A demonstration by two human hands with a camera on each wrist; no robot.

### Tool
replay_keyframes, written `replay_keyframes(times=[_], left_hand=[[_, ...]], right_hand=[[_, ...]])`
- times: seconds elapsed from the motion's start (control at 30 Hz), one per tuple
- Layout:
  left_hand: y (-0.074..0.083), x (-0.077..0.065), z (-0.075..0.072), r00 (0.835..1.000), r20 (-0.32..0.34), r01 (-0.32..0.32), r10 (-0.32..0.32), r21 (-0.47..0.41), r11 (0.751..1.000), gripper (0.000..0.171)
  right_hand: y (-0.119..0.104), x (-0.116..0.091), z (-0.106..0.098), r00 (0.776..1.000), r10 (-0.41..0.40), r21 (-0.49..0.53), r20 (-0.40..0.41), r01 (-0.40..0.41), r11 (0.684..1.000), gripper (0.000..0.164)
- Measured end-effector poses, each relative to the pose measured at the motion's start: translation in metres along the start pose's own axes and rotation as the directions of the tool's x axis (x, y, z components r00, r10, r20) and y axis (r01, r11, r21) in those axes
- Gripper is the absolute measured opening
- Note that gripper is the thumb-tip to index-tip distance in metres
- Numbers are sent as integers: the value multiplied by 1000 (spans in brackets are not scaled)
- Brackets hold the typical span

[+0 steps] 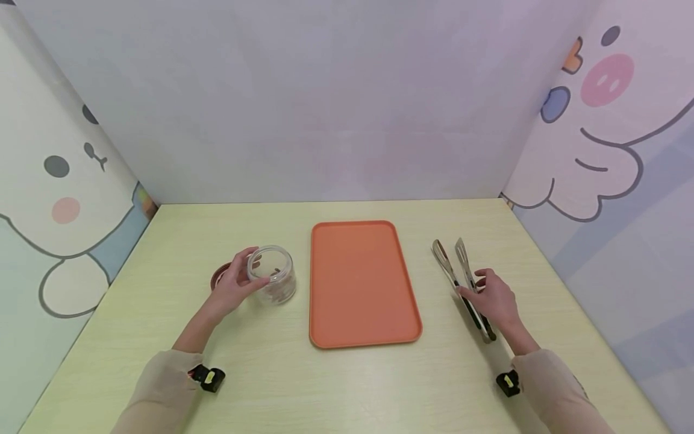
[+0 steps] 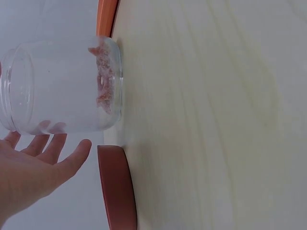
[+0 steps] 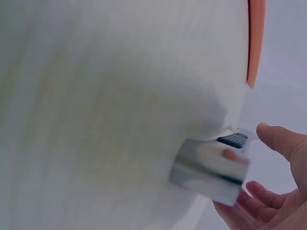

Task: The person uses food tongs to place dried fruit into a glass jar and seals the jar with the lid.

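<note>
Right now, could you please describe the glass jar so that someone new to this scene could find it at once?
Start at the orange tray in the middle of the pale table. Just left of it stands the glass jar, with the left hand at its side. It is clear with pinkish bits at the bottom, unlike the solid dark red lid beside it.

Place: a staged tabletop booth, not a lived-in room
Walls: three plain panels (image 1: pixel 336 96) close round the table, the side ones printed with cartoon animals (image 1: pixel 59 199)
Table: pale wood-look top (image 1: pixel 347 380), bare but for a few kitchen props
Props: orange tray (image 1: pixel 360 283), glass jar (image 1: pixel 273 277), metal tongs (image 1: pixel 458 271)
</note>
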State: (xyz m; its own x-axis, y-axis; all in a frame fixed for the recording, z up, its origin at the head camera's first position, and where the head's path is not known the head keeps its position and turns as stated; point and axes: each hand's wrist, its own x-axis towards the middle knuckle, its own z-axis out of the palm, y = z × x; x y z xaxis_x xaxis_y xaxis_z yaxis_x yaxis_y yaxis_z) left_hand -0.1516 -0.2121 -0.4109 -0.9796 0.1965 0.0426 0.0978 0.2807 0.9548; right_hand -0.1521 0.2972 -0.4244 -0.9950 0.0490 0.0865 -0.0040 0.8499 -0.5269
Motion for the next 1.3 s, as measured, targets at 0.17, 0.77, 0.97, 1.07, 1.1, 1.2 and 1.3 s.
replay_keyframes(times=[0.17,0.77,0.97,1.07,1.1,1.2,1.3], left_hand=[[0,0,0,1000,2,-1,1,13,1000,71],[-3,-3,-9,999,14,-34,33,27,999,65],[-4,-3,-10,998,28,-48,49,-7,999,63],[-4,-3,-11,998,28,-51,51,3,999,62],[-3,-3,-11,998,28,-54,53,8,999,61],[-3,-3,-12,998,30,-60,60,22,998,60],[-3,-2,-13,997,32,-66,65,29,997,60]], right_hand=[[-12,3,-3,995,-70,23,-73,72,997,54],[-81,9,24,953,-274,329,-128,301,895,49],[-109,8,41,938,-330,472,-108,340,813,46],[-129,2,44,931,-357,574,-74,333,748,44],[-136,0,44,928,-368,609,-61,327,722,43],[-158,-8,45,918,-396,696,-19,297,653,41],[-173,-13,49,906,-424,741,4,282,610,40]])
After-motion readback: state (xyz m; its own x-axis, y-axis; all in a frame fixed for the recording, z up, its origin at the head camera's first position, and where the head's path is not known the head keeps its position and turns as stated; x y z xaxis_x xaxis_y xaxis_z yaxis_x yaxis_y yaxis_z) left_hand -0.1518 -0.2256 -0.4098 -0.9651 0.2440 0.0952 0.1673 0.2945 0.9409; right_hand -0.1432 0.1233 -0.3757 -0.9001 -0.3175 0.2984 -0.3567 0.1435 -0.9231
